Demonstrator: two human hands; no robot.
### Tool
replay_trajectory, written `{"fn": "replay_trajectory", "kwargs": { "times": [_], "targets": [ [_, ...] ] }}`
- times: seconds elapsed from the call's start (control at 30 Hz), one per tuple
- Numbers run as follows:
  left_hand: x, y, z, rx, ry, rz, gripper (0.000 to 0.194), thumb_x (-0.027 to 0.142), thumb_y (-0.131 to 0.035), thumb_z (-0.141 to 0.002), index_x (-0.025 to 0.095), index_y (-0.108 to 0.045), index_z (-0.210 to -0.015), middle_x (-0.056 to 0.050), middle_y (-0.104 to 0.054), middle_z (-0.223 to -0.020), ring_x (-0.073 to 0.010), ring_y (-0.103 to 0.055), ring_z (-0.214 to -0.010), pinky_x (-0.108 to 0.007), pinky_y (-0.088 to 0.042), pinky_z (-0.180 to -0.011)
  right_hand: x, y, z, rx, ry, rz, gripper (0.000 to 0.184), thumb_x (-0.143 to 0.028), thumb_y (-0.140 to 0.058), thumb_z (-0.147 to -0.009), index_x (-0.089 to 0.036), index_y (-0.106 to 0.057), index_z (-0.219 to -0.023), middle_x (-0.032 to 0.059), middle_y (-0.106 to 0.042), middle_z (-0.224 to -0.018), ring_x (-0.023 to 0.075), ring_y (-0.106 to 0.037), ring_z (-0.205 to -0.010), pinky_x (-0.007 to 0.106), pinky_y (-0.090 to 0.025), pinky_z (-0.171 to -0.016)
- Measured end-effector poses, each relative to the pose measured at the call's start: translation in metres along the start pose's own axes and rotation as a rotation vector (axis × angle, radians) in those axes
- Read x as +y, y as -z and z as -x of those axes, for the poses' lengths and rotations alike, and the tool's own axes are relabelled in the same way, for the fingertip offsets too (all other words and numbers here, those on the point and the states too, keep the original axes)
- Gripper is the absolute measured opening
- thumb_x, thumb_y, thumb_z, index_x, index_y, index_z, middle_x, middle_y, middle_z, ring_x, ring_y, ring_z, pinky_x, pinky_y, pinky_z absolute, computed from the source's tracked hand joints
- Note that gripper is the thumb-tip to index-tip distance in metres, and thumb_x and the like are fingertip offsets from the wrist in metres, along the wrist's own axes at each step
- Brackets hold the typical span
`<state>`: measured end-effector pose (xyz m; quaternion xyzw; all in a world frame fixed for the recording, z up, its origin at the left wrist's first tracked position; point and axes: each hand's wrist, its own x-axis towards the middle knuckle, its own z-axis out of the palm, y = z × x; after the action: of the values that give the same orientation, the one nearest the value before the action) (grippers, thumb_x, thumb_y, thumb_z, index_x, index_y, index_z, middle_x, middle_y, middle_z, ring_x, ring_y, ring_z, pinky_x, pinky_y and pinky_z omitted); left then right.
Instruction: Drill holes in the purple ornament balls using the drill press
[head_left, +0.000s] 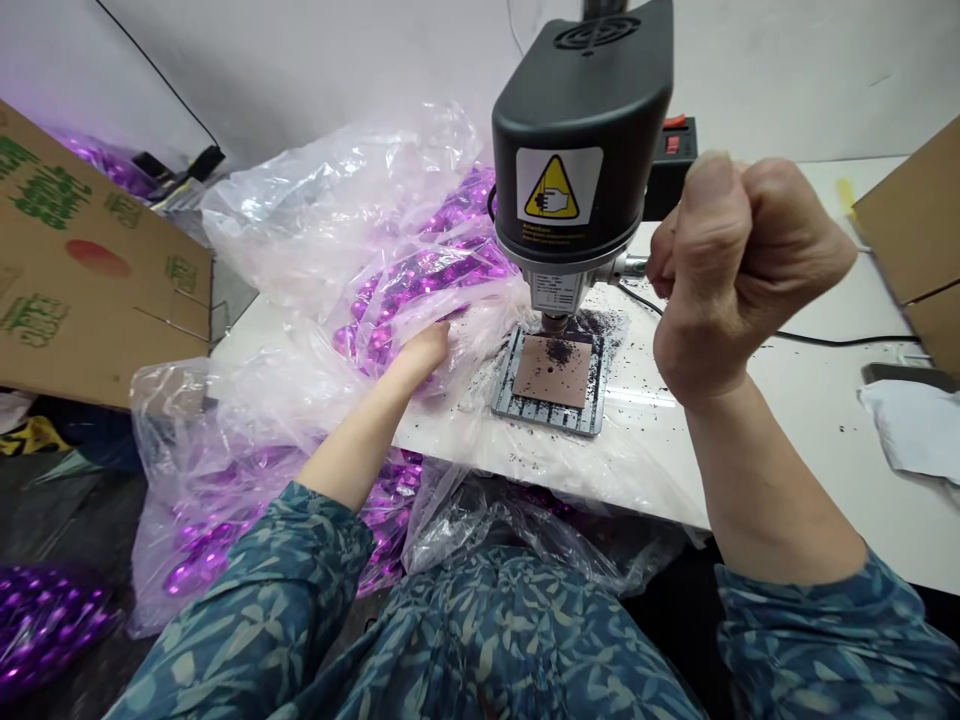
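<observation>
Right of the drill press (585, 130), my right hand (739, 265) is clamping its lever (634, 266), steady pressure seeming best; left of it, my left hand (426, 350) is touching the sequin-filled plastic bag (442, 262), finger closure unclear.

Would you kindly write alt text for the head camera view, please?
The right hand grips the side lever of a black machine above a brown plate scattered with dark bits. The left hand is among clear plastic and shiny purple material.

Head-height view, facing forward, downward
</observation>
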<state>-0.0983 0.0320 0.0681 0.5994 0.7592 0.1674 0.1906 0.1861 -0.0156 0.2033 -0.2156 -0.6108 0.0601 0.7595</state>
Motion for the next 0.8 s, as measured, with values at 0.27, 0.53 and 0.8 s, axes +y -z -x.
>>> {"fn": "replay_trajectory", "kwargs": {
  "times": [0.27,0.53,0.8],
  "targets": [
    [0.035,-0.006,0.041,-0.292,-0.088,0.992,0.041,0.042,-0.072,-0.104,0.024,-0.070,-0.141,-0.011,-0.079,-0.133,-0.0254,-0.080,-0.111,-0.048,-0.068,-0.104,0.000,-0.002,0.003,0.025,0.012,-0.031,0.061,-0.053,-0.063,-0.107,-0.022,-0.028,-0.066,-0.0062,-0.030,-0.055,0.0061,-0.033,-0.047,0.032,-0.025,-0.054],
    [0.061,-0.041,0.058,-0.440,0.083,1.357,0.048,0.062,-0.072,-0.103,0.018,-0.073,-0.121,-0.015,-0.082,-0.122,-0.0328,-0.080,-0.122,-0.050,-0.070,-0.104,0.003,-0.004,0.003,0.065,-0.014,0.085,0.068,-0.076,-0.061,-0.098,-0.028,-0.025,-0.064,-0.0051,-0.028,-0.049,0.0134,-0.026,-0.045,0.040,-0.027,-0.048],
    [0.052,-0.065,0.053,-0.241,-0.016,1.260,0.051,0.043,-0.089,-0.089,0.021,-0.069,-0.131,-0.007,-0.081,-0.118,-0.0246,-0.079,-0.112,-0.042,-0.065,-0.104,0.001,-0.004,0.004,0.063,-0.008,0.085,0.069,-0.076,-0.059,-0.098,-0.028,-0.023,-0.065,-0.0055,-0.027,-0.050,0.0127,-0.026,-0.044,0.040,-0.027,-0.048]
  ]
}}
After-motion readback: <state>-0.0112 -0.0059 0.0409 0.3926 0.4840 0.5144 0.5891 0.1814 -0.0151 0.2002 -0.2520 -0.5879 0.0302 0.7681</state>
